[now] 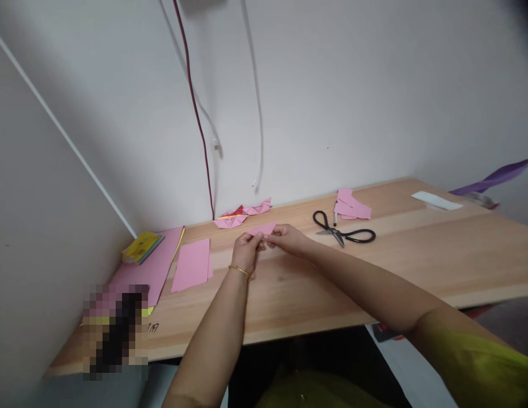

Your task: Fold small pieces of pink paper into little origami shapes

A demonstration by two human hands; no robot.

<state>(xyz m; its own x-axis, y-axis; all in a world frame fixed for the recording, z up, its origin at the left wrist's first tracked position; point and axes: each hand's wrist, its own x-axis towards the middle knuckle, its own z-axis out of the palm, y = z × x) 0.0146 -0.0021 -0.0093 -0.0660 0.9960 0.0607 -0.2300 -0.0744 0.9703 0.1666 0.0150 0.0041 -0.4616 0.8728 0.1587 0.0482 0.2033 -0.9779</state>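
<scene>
While both hands work near the centre of the frame, one small pink paper piece (266, 228) sits between them, just above the tabletop of light, striped wood (400, 255). Left hand (245, 249): thumb and fingers pinching the paper's left side, thin gold-coloured bracelet (239, 269) on the wrist. Right hand (288, 238): pinching the right side, fingertips close to the left's. Paper partly hidden by the fingers; can't tell its full shape.

Just behind the hands, by the wall: creased, folded pink paper pieces (229, 222) with some red and yellow showing. Left of centre: flat rectangular pink paper sheets (191, 264), slightly offset. Further left: large pink sheets (165, 260), yellow edge showing under them, yellow plastic-looking packet (142, 246) on top at the far end.

Right of centre: black-handled metal scissors (336, 232), blades apart. Slim pen (336, 215) just beyond, next to overlapping pink paper cut pieces (353, 207). Right side of frame: white flat strip (436, 200) near the back edge, twisted purple band (495, 177) past it. Upper left of centre: red-and-black cable (195, 107) down the wall.
</scene>
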